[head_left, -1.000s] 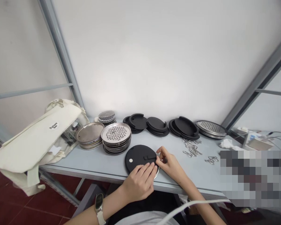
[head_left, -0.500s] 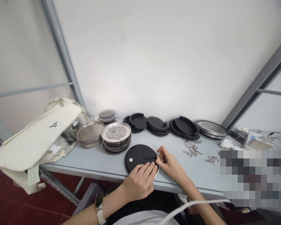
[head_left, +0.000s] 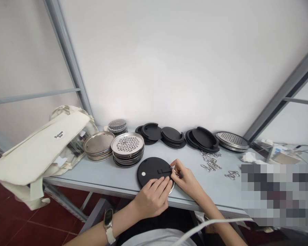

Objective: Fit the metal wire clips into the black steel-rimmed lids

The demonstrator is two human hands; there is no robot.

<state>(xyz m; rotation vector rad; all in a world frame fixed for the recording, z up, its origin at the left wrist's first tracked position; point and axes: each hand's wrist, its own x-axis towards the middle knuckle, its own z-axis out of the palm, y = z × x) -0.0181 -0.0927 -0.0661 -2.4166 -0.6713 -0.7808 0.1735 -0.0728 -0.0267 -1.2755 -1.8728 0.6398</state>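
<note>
A round black disc (head_left: 151, 169) with a white dot and a small slot lies near the table's front edge, a metal rim showing under its lower right side. My left hand (head_left: 154, 198) rests on its front part, fingers stretched out and pressing flat. At the disc's right edge, my right hand (head_left: 182, 176) pinches a small metal wire clip (head_left: 175, 172) between thumb and forefinger. Loose wire clips (head_left: 210, 162) lie to the right, with a few more (head_left: 231, 175) beyond them.
Stacked metal plates (head_left: 99, 143) and grater discs (head_left: 127, 145) stand at the left, beside a cream bag (head_left: 41, 147). Black discs (head_left: 172, 135) line the wall, with more graters (head_left: 232, 140) at the right. A white cable (head_left: 207, 223) crosses before my right forearm.
The wire clip shows more clearly between my right fingers, its angle slightly turned. My left hand has stayed in place on the disc.
</note>
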